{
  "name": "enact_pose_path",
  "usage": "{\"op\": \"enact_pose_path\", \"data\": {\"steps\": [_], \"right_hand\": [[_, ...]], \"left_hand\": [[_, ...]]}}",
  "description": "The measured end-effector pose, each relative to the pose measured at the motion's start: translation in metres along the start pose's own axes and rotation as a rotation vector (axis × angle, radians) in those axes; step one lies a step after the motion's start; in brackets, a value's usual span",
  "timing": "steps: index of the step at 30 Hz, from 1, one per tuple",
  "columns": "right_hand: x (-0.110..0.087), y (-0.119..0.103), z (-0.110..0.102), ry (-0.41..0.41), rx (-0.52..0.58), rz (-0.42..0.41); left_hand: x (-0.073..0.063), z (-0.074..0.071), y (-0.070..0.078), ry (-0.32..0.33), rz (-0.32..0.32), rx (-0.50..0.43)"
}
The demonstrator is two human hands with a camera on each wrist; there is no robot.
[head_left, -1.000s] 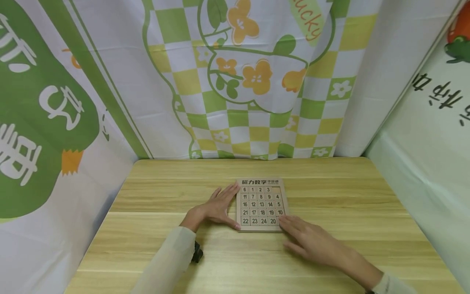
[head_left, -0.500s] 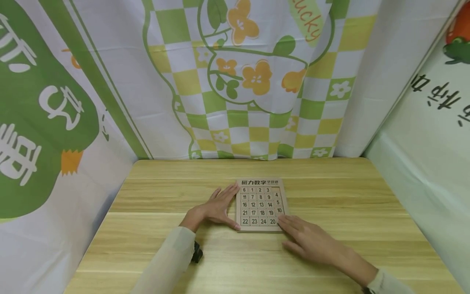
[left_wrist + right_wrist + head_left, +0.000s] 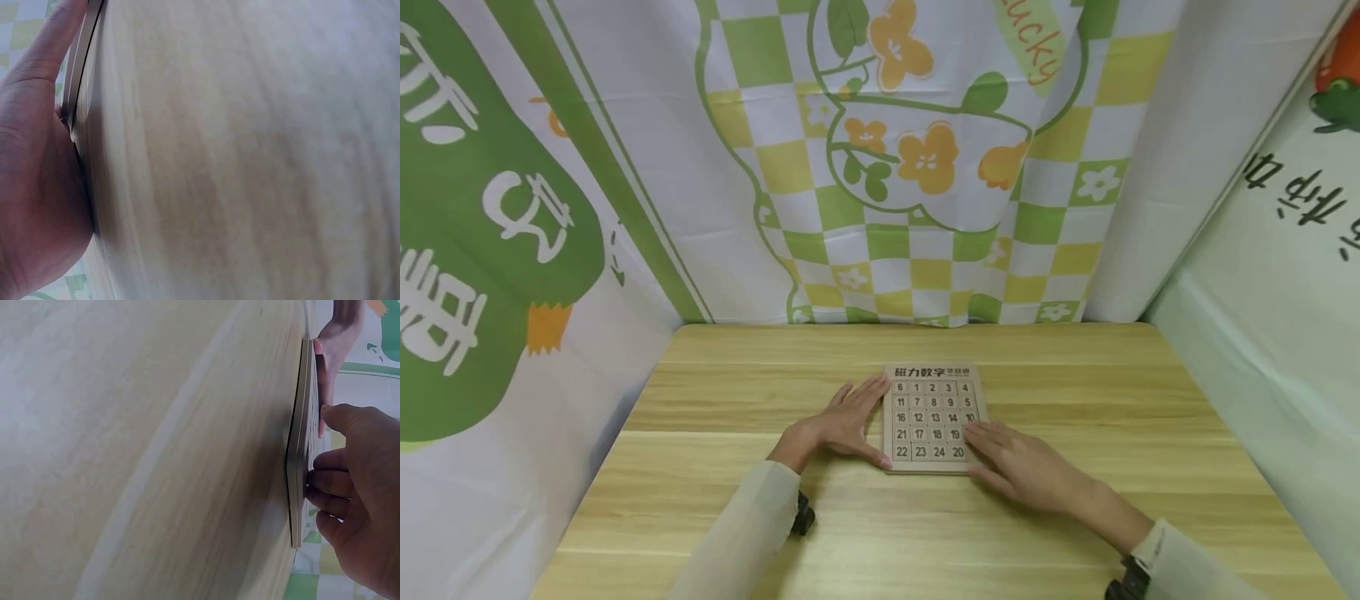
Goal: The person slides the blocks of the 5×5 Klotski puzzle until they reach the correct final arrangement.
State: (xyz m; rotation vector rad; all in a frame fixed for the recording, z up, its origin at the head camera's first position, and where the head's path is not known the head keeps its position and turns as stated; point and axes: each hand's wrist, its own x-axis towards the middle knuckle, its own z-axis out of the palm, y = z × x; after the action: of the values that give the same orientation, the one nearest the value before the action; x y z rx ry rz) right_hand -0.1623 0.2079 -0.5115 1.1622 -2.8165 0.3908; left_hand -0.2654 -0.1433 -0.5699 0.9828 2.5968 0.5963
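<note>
A wooden sliding number puzzle (image 3: 925,468) lies flat on the table, its lettered strip at the far side. My left hand (image 3: 845,421) is spread along its left edge, fingertips at the upper corner and thumb at the lower one. In the left wrist view this hand (image 3: 37,169) lies against the board's side (image 3: 78,56). My right hand (image 3: 1030,467) touches the right column with its fingertips, just below the 10 tile (image 3: 970,418). Those fingers hide the column's lower squares. In the right wrist view, the right fingertips (image 3: 319,478) rest on the puzzle's face.
A wood-grain table (image 3: 737,358) surrounds the board. Behind it hangs a checked, flowered cloth (image 3: 887,242), with printed cloths at the left (image 3: 572,367) and right (image 3: 1262,333). A dark wrist device (image 3: 803,514) sits at the left cuff, and another (image 3: 1127,579) at the right.
The 4, 5 and 10 tiles have slid up the right column, the 4 filling the gap in the top row. My right hand has moved up with them; the left hand stays put.
</note>
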Motion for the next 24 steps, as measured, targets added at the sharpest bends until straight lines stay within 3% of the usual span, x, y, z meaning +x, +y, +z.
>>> {"op": "enact_pose_path", "data": {"steps": [14, 24], "right_hand": [[0.002, -0.001, -0.003, -0.013, 0.016, 0.013], [0.010, -0.020, -0.004, -0.031, 0.039, -0.097]], "left_hand": [[-0.001, 0.000, 0.002, 0.013, -0.001, 0.003], [-0.009, -0.014, 0.018, -0.003, 0.013, -0.060]]}}
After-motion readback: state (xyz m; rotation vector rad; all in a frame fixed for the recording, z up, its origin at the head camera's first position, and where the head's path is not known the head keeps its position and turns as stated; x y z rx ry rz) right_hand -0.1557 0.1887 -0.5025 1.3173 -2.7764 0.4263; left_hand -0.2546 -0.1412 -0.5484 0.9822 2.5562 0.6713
